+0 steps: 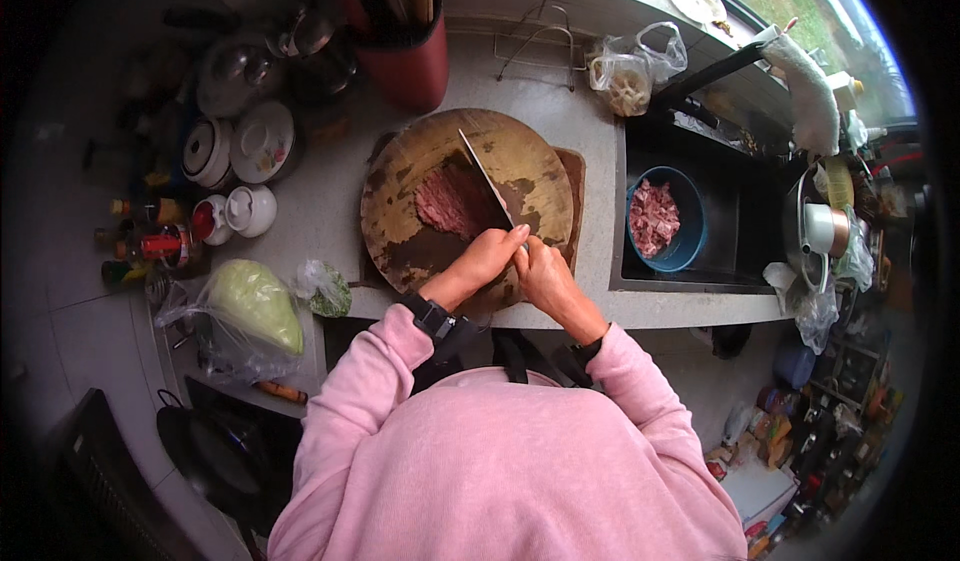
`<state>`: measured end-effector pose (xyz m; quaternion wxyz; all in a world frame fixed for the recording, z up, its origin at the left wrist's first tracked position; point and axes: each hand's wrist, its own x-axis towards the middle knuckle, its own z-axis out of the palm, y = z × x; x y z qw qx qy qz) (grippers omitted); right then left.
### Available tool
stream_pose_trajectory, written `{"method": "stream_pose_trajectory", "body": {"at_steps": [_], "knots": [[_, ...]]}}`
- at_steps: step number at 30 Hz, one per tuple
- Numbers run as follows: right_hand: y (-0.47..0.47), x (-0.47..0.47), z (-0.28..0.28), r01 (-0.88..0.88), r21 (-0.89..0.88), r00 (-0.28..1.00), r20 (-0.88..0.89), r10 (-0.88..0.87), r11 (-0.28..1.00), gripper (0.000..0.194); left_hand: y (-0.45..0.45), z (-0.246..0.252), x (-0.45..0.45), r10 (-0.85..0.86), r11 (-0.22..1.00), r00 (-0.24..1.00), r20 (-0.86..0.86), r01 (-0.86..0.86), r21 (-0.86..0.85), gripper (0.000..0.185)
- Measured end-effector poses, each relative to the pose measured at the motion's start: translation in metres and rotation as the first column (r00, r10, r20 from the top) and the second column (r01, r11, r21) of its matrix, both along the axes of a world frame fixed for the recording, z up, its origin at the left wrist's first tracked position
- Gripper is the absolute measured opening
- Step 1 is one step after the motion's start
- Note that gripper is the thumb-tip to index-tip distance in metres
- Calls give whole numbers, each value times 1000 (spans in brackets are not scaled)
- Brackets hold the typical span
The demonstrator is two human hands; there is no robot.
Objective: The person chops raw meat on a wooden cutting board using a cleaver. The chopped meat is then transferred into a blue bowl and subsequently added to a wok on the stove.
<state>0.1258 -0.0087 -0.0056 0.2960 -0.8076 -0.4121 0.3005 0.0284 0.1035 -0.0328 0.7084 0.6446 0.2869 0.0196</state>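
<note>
A round wooden chopping board (540,148) lies on the worktop with minced meat (445,202) spread on its middle. A cleaver (487,177) stands edge-down over the board, just right of the meat, its blade pointing away from me. My right hand (547,272) is closed around the handle end. My left hand (491,255) is close against it, its fingers by the rear of the blade; whether they grip the cleaver or only rest on it is hidden. Some meat seems to lie against the right side of the blade.
Right of the board, a blue bowl (686,252) of meat pieces sits in the dark sink (731,223). A red utensil holder (409,65) and wire rack (536,50) stand behind. White lidded pots (251,210) and a bagged pale green vegetable (255,302) are at left.
</note>
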Motion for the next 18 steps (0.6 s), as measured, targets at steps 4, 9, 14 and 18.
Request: {"method": "stream_pose_trajectory", "body": {"at_steps": [4, 9, 14, 18], "knots": [[0, 1, -3, 26, -28, 996, -89, -28, 999, 30, -3, -9, 1, 14, 985, 1000, 14, -16, 169, 50], [-1, 6, -8, 29, 5, 991, -132, -28, 1000, 33, 2, -15, 6, -5, 982, 1000, 6, 4, 188, 50], [-28, 13, -10, 195, -47, 850, -491, -192, 980, 37, -17, -13, 20, -82, 992, 995, -59, 87, 87, 55], [-48, 17, -19, 282, -97, 583, -773, -251, 955, 45, -27, -12, 26, -227, 963, 960, -163, 246, 113, 50]]}}
